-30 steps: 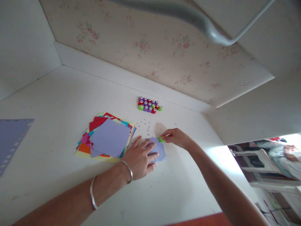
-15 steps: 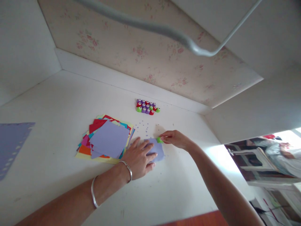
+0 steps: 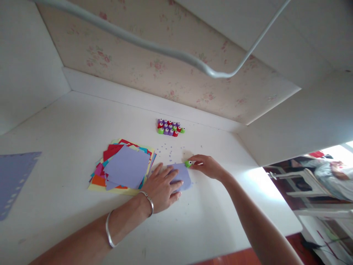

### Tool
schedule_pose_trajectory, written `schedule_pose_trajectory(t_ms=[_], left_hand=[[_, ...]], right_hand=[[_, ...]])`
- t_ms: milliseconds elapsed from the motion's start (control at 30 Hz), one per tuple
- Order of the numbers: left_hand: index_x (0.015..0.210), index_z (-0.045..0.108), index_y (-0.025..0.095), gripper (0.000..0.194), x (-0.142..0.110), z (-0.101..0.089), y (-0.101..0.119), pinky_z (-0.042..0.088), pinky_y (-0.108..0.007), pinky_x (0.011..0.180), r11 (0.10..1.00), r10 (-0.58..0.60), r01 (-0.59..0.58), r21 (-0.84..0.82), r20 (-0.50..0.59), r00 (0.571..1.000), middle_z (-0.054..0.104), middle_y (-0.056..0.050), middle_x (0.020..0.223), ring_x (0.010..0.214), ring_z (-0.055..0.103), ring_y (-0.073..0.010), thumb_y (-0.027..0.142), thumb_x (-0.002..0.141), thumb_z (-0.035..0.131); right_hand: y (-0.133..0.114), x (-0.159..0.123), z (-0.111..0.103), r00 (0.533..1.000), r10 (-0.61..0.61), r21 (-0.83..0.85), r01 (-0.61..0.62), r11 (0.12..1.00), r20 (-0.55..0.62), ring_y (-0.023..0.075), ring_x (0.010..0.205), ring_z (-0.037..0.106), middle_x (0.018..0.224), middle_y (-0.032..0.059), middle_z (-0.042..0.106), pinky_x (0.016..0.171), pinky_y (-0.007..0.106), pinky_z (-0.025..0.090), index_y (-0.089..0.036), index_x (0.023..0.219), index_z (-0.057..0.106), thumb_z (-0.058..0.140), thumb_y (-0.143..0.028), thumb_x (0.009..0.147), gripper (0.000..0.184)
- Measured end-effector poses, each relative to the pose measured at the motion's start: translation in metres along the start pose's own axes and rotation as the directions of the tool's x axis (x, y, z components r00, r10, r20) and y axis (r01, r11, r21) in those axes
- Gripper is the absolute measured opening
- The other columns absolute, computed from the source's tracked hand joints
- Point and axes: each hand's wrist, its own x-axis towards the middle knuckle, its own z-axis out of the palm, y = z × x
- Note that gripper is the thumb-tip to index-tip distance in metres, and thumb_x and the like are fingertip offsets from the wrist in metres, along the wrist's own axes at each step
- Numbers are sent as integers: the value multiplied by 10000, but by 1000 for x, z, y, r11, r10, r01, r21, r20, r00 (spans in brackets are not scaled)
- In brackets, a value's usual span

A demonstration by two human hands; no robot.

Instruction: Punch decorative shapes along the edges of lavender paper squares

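My left hand lies with fingers spread on a small purple sheet of paper, its palm beside the paper stack. Between thumb and fingertips, my right hand pinches a small green paper punch at the sheet's upper right corner. Whether the paper's edge sits inside the punch is too small to tell. Tiny purple paper cut-outs are scattered just beyond the sheet. Farther back, several purple, red and green punches stand together in rows.
A stack of coloured paper with purple on top lies left of my hands. At the far left is a larger purple sheet with a punched edge. The white table meets a wall behind; a grey cable crosses above. Another person is at right.
My right hand has turned the green punch so its white, dark-centred button now shows; it stays by the sheet's corner. My left hand still holds the paper down. The camera view has shifted slightly.
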Motion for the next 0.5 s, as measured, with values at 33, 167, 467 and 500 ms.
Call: schedule_pose_trajectory(t_ms=[33,167,467,500], left_hand=[[1243,611,342,392,0,0,0,136,-527,1129,1000,-1,1,-2,3,1000,514,-40,1402,1318,399,-266,518,955,413],[1250,605,346,391,0,1,0,129,-532,1135,1000,-11,11,-19,18,1000,508,-33,1410,1328,389,-268,519,953,419],[1264,595,355,391,1,0,1,122,-539,1148,999,-25,26,-33,41,999,484,-24,1440,1347,380,-272,512,959,407],[1260,598,356,387,1,0,1,124,-536,1149,999,-29,30,-36,35,999,488,-23,1437,1345,382,-270,510,958,414]], right_hand=[[2,-2,-1,1000,4,8,-4,1000,-7,185,856,678,1046,19,723,827,341,534,-279,1039,724,677,-316,811,236],[12,-8,-5,998,39,13,-39,999,-43,188,856,683,1055,16,723,834,340,525,-273,1040,717,672,-307,806,241],[38,-26,-17,965,175,-69,-192,979,-193,194,686,677,764,39,730,642,294,508,-217,1072,703,594,-395,841,311],[43,-29,-18,956,180,-77,-203,976,-230,198,686,677,747,42,726,635,295,504,-210,1066,706,591,-411,838,325]])
